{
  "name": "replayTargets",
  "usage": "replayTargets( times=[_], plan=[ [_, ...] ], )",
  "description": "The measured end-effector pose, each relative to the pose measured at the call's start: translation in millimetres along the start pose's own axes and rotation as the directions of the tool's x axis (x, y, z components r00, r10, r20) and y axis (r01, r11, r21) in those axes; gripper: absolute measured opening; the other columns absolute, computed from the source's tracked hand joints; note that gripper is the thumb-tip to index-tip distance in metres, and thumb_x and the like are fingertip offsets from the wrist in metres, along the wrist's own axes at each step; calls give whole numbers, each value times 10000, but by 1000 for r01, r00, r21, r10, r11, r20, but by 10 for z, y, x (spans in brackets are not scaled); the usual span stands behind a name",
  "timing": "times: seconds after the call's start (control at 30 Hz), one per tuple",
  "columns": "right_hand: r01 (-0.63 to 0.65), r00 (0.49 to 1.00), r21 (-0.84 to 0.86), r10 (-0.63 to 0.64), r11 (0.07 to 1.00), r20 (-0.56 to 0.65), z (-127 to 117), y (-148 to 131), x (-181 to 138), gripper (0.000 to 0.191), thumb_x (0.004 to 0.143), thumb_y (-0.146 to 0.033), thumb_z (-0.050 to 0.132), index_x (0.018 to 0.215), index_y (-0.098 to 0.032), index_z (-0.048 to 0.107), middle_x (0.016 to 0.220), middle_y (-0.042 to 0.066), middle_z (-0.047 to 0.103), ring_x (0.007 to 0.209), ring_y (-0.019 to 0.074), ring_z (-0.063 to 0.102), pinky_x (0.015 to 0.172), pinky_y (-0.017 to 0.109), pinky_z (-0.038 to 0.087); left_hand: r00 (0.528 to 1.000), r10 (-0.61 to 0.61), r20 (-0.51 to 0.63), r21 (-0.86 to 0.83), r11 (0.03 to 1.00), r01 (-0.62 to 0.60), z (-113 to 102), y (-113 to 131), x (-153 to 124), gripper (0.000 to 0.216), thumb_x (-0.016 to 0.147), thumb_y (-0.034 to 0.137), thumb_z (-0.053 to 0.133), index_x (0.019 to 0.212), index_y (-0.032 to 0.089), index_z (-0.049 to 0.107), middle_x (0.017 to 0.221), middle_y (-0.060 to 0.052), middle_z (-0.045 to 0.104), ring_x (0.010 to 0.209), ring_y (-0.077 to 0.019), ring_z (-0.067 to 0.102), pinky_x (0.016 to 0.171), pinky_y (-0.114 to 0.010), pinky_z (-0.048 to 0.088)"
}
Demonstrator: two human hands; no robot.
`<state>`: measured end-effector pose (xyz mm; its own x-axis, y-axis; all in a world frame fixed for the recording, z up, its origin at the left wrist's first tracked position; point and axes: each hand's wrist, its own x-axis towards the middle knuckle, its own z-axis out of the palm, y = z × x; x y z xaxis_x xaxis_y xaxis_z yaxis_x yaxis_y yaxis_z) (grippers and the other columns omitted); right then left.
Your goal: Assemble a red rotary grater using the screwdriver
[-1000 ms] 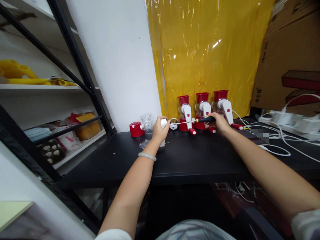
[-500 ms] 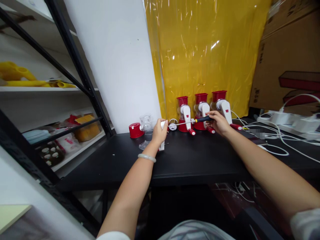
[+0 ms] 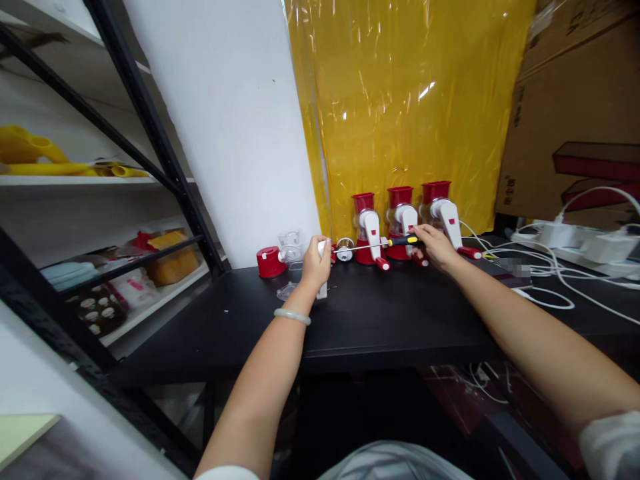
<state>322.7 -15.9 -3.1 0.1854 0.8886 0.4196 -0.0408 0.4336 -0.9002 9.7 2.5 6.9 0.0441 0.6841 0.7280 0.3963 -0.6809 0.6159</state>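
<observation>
My left hand (image 3: pixel 315 267) is closed around a small white part (image 3: pixel 321 248) with a red piece on its right side, held just above the black table (image 3: pixel 380 320). My right hand (image 3: pixel 437 246) grips a screwdriver (image 3: pixel 385 244) by its black and yellow handle, the thin shaft pointing left toward the white part. Three red and white hand-crank grinders (image 3: pixel 401 220) stand in a row behind the screwdriver, against a yellow plastic sheet (image 3: pixel 400 107).
A red cap (image 3: pixel 270 261), a clear plastic piece (image 3: pixel 292 245) and a small round part (image 3: pixel 345 249) lie near my left hand. White cables and power strips (image 3: pixel 570 260) cover the table's right side. Black metal shelving (image 3: pixel 125 247) stands left, cardboard boxes (image 3: pixel 575 120) right.
Both hands have kept their grip. My right hand has slid slightly left along the screwdriver handle, and the view has shifted a little.
</observation>
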Motion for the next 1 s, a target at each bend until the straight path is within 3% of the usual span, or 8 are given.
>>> replayTargets(
  times=[0.17,0.37,0.6,0.77,0.9,1.0],
  plan=[
    [62,997,-149,-68,987,-36,-22,-21,-21,505,827,-673,605,902,-175,644,398,-48,477,277,90,364,276,201,265,1000,3,12,-101,995,-1,13,48,-20,295,989,488,432,1029,211,526,822,-9,669,546,-118,632,514,-239,510],
    [48,997,-178,-58,983,-51,-32,-10,6,479,841,-659,592,824,-182,630,376,-42,470,266,94,349,271,213,246,998,70,-2,-52,996,-70,-4,42,-28,278,993,459,445,1052,208,548,846,-21,679,571,-120,631,597,-265,534],
    [-16,999,-150,9,989,-43,-14,-26,-26,481,854,-652,584,673,-210,528,368,-19,464,280,100,381,274,214,263,974,210,-84,62,977,-205,-77,102,-68,284,970,412,500,1139,197,578,1020,-99,688,849,-196,686,779,-328,561],
    [-74,997,-146,70,987,-38,11,-46,-41,487,848,-669,570,667,-221,511,355,-10,440,311,133,442,294,229,302,956,275,-106,89,960,-266,-106,131,-86,301,980,408,461,1176,202,561,1123,-115,669,925,-206,682,799,-337,569],
    [-57,998,39,58,998,-29,26,-75,-12,332,812,-540,625,780,-217,555,531,1,574,412,147,534,388,270,451,978,201,-65,13,980,-200,-60,130,-60,287,981,424,463,1135,202,559,997,-83,685,742,-160,678,686,-295,571],
    [-27,1000,143,25,989,15,16,-105,-4,226,729,-389,649,872,-238,562,697,-10,629,547,169,620,477,310,525,1000,0,11,-121,993,1,21,105,-22,257,976,440,464,1052,206,539,859,-28,673,552,-113,622,514,-239,527]
  ],
)
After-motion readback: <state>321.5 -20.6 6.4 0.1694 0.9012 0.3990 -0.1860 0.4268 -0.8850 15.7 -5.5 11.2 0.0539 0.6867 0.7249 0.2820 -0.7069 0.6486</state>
